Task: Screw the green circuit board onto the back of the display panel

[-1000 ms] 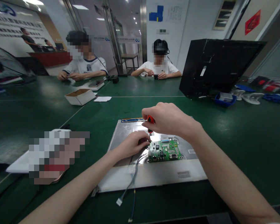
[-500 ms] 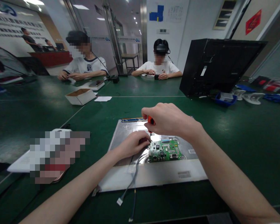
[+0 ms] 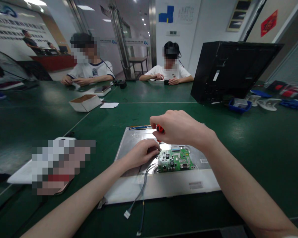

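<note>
My right hand [image 3: 182,127] is closed around the red-orange and black handle of a screwdriver [image 3: 160,128], held upright. Its thin shaft points down at the upper left corner of a green circuit board [image 3: 175,160]. Beside that corner, my left hand [image 3: 142,152] has its thumb and fingertips drawn together close to the screwdriver's tip; whatever they pinch is too small to make out. The board lies on the silver metal back of a flat display panel [image 3: 161,186]. Grey cables [image 3: 144,188] run from the board's left side over the panel's front edge, ending in white plugs.
A black monitor housing [image 3: 232,71] stands at the back right, near a blue tray [image 3: 240,105]. On the left are a white box [image 3: 85,102], a paper slip [image 3: 109,105] and a blurred pinkish item [image 3: 64,168]. Two people sit across the green table [image 3: 263,148].
The screwdriver handle has turned slightly in my right hand, which has shifted a touch to the left. My left hand, the board and the panel stay put.
</note>
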The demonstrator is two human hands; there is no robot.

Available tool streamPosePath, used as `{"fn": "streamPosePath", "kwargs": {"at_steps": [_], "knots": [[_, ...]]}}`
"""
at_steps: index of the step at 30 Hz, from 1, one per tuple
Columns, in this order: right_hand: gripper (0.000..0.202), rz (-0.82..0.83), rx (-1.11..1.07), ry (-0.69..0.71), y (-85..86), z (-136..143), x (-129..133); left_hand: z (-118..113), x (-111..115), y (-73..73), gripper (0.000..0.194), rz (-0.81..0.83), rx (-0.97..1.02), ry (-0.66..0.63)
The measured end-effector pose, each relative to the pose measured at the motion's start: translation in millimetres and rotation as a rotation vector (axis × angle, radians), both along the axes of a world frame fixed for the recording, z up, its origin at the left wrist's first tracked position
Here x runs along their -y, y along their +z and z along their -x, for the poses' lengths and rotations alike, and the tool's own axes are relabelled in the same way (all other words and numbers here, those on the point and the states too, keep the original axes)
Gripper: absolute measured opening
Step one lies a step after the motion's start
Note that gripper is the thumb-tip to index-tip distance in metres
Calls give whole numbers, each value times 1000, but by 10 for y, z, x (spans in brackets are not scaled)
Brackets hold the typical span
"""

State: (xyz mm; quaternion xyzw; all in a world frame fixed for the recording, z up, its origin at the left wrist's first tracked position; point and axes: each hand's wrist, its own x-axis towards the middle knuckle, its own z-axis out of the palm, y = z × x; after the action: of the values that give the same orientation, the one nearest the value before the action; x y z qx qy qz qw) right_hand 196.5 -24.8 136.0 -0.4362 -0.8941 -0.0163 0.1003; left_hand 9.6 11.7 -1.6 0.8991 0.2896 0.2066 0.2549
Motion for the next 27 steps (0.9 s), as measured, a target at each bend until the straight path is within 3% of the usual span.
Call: {"fn": "streamPosePath", "kwargs": {"at_steps": [4, 10, 27], "knots": [[22, 43, -33, 49, -1, -10, 14, 3, -14, -25, 8, 1, 12, -7], [24, 21, -22, 11, -17, -10, -28, 1, 1, 2, 7, 1, -1, -4], [15, -49, -37, 56, -35, -16, -22, 8, -27, -63, 8, 10, 11, 5]]}}
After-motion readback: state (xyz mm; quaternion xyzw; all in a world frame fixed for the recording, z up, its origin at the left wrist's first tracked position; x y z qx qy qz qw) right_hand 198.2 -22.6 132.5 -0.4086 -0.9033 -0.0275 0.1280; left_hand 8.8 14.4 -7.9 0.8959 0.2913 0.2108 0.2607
